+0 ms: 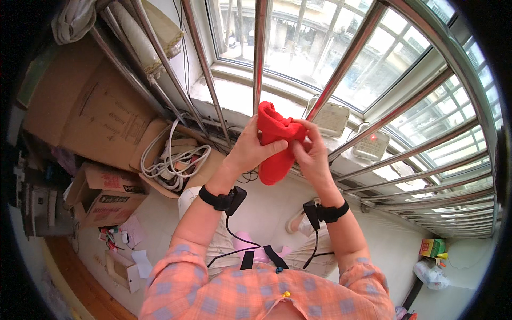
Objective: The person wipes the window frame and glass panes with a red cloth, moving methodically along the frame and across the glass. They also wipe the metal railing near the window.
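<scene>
A red sock hangs between my two hands, its upper end folded over into a thick, bunched cuff and its rounded end pointing down. My left hand grips the sock's left side, with the thumb lying across its front. On the other side, my right hand pinches the fabric just under the cuff between thumb and fingers. Both wrists wear a black strap with a small black device and a cable. Behind the sock stand the metal bars of a railing.
Beyond the railing, two lamp-like panels rest on the window ledge. To the left are a large cardboard box, a coiled white cable and a smaller carton. A plastic bag lies at the lower right.
</scene>
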The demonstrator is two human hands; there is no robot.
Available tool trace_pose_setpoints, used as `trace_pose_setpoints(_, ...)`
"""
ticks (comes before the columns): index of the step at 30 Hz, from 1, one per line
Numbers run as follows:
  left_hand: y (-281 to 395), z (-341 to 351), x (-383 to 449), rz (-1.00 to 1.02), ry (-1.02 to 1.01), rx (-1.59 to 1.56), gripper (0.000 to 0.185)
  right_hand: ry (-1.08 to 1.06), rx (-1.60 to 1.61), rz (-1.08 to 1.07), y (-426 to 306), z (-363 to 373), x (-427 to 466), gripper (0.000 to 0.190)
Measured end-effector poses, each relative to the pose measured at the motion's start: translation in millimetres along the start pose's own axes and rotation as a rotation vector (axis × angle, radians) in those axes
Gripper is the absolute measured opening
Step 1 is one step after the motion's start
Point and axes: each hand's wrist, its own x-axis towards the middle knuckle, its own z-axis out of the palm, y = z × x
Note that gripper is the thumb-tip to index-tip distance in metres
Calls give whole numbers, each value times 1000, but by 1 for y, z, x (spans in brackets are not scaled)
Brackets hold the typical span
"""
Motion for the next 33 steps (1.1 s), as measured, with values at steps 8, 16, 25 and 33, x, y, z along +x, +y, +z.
trace_pose_setpoints(8,54,25,14,82,-193,-417,33,399,70,-360,-51,-37,-1,40)
trace_pose_setpoints(16,114,64,57,356,185,-458,32,254,-209,-766,-78,-35,20,78)
trace_pose_setpoints(25,132,77,72,450,142,-308,41,301,-75,-564,-85,-27,33,72)
trace_pose_setpoints(33,45,57,52,71,27,-311,34,363,-134,-375,-29,-14,44,54)
